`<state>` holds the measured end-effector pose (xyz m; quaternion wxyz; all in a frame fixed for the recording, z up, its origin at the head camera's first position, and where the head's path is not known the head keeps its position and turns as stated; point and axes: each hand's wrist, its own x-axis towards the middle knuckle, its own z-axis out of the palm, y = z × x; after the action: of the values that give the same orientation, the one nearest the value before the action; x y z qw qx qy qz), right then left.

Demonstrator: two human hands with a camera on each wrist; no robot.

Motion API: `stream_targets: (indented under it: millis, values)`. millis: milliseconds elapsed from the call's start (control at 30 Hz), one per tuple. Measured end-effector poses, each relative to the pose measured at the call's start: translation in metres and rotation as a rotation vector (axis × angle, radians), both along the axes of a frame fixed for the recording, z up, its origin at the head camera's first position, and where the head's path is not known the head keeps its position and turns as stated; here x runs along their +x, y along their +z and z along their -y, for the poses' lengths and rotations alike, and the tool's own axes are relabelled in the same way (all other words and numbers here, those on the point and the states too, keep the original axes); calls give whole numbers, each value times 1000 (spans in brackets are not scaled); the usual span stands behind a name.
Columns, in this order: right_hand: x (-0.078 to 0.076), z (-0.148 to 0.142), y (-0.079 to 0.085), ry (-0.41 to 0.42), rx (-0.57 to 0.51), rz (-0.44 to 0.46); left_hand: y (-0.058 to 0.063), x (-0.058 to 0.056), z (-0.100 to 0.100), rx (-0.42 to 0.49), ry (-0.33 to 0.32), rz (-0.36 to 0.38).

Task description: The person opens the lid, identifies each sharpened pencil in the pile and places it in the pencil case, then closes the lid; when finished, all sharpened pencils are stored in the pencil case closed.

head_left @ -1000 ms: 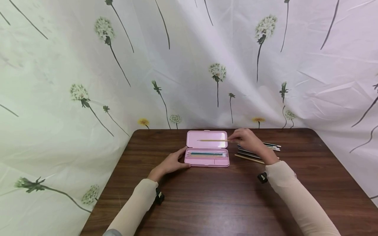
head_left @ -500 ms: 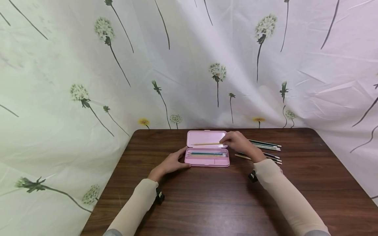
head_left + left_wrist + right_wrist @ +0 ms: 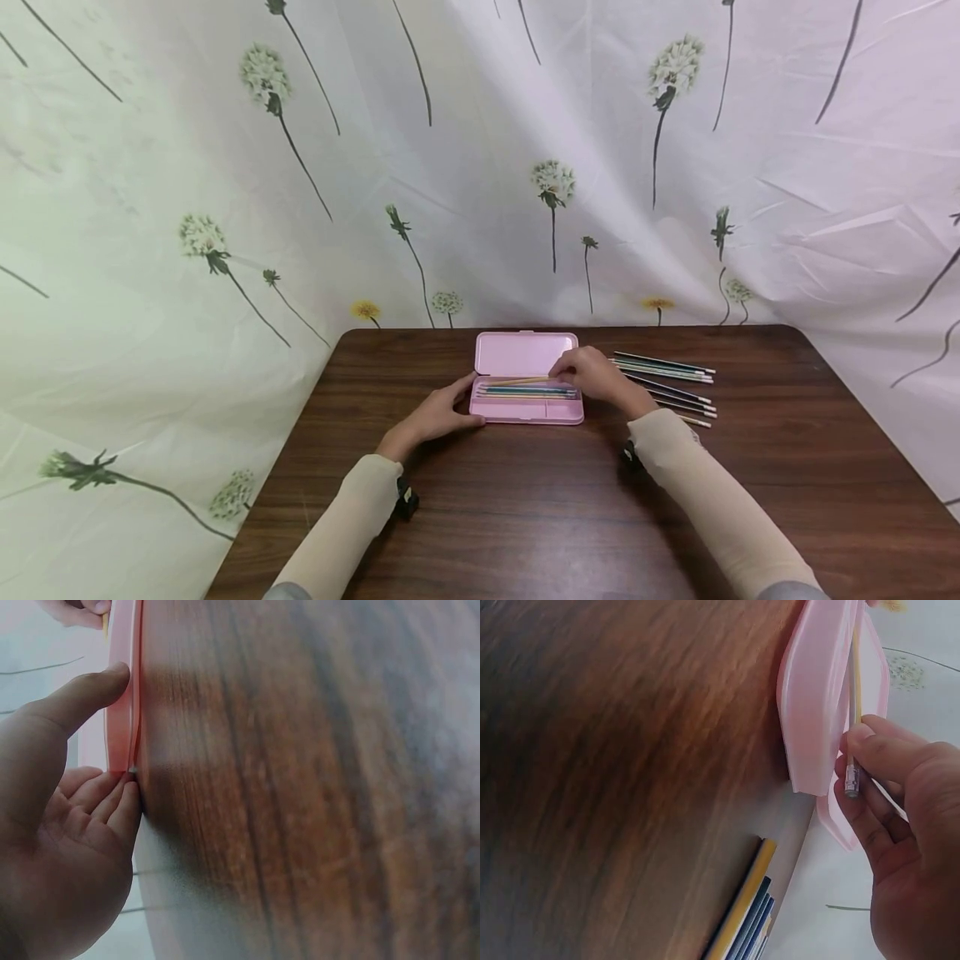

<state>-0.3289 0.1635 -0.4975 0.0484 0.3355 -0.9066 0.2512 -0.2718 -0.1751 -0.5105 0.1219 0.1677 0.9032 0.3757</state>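
A pink pencil case (image 3: 510, 409) lies open on the table, its lid (image 3: 513, 354) folded back. Several pencils (image 3: 517, 391) rest in its long rear compartment. My left hand (image 3: 438, 414) spans the case's left end, the thumb (image 3: 112, 679) on its front wall and the fairly straight fingers at its end. My right hand (image 3: 590, 372) pinches a yellow pencil (image 3: 858, 675) near its eraser end, between thumb and fingers. That pencil lies sideways over the rear compartment, close to the other pencils and beside the hinge.
More pencils (image 3: 667, 367), some dark, lie loosely on the wooden table (image 3: 517, 500) to the right of the case, partly behind my right wrist. A white curtain (image 3: 480, 167) with dandelion prints hangs right behind the table's far edge.
My right hand has carried the yellow pencil left and toward me, from in front of the lid to over the rear compartment. The left hand and case have stayed put.
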Motion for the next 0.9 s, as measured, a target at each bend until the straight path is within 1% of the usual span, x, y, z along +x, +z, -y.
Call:
stream_targets:
  millis: [133,300,433,533,767,900]
  values:
    - [1,2,0,1,34,-16,0,0,0,-4,0,2]
    - [2,6,0,30,106,-49,1,0,-1,-1,0,-3]
    - [5,9,0,59,175,-88,0,1,0,2,1,-1]
    - [8,11,2,72,216,-135,0,0,0,1,3,0]
    - [13,10,2,51,290,-207,-1,0,-1,5,15,16]
    - [14,8,2,43,287,-197,-1,0,-1,10,17,16]
